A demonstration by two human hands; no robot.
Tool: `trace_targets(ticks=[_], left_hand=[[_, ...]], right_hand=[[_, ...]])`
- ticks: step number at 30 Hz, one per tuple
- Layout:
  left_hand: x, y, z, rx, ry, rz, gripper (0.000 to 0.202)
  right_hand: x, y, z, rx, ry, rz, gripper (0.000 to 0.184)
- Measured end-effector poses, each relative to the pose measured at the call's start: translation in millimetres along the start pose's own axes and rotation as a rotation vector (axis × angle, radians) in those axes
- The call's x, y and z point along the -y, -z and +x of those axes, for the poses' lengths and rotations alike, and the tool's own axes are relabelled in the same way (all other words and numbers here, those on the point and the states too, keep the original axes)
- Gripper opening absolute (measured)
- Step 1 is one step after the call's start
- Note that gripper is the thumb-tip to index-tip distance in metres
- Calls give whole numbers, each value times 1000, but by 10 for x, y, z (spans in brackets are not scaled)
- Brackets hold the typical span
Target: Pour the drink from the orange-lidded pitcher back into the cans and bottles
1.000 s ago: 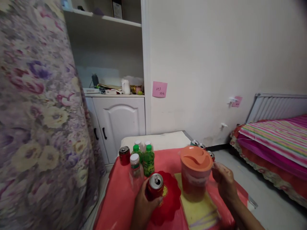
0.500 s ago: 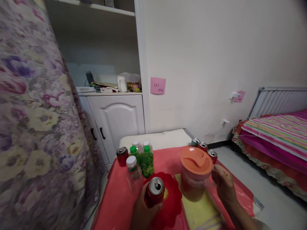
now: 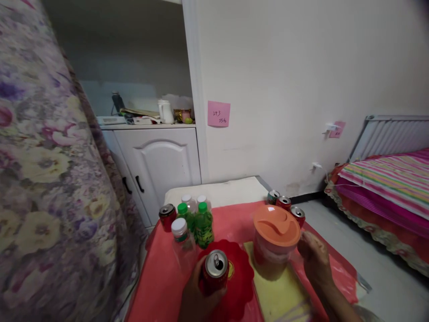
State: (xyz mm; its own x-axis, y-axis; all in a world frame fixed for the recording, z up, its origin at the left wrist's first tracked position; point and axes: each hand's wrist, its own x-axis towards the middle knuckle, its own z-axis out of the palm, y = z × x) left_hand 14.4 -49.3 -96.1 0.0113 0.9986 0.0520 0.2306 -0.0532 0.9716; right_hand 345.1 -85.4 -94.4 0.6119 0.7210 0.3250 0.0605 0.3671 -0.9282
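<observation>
My left hand (image 3: 194,297) is wrapped round an opened red can (image 3: 214,272) that stands over a red scalloped mat (image 3: 239,279) on the red-covered table (image 3: 161,286). My right hand (image 3: 314,259) is closed on the far side of a clear pitcher (image 3: 275,250) with an orange lid (image 3: 276,225); the handle itself is hidden. The pitcher rests on a yellow cloth (image 3: 279,297). Just left of the can stands a clear bottle with a white cap (image 3: 182,243).
Two green bottles (image 3: 201,226), two clear bottles and a red can (image 3: 167,216) stand at the table's back left. Three cans (image 3: 284,205) sit at the back right. A flowered curtain (image 3: 43,179) hangs at left, a white cabinet (image 3: 161,161) behind, a bed (image 3: 392,188) at right.
The view has tipped downward a little, so the shelf has left the frame. Both hands keep their hold on the can and the pitcher, which have hardly shifted.
</observation>
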Motion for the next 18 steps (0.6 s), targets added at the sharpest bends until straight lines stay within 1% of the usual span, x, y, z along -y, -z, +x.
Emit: trace_targets(ticks=[3, 7, 12, 16, 18], left_hand=[[11, 6, -17, 20, -25, 5, 75], [42, 12, -35, 33, -23, 0, 76], [6, 8, -38, 43, 0, -12, 78], [-55, -22, -33, 0, 7, -18, 76], [-52, -35, -28, 9, -1, -28, 78]], right_hand=[[11, -4, -7, -20, -41, 68, 36], [10, -22, -21, -36, -67, 100, 37], [-11, -17, -8, -31, -77, 63, 44], [-10, 2, -6, -13, -73, 7, 46], [6, 18, -16, -3, -71, -26, 45]])
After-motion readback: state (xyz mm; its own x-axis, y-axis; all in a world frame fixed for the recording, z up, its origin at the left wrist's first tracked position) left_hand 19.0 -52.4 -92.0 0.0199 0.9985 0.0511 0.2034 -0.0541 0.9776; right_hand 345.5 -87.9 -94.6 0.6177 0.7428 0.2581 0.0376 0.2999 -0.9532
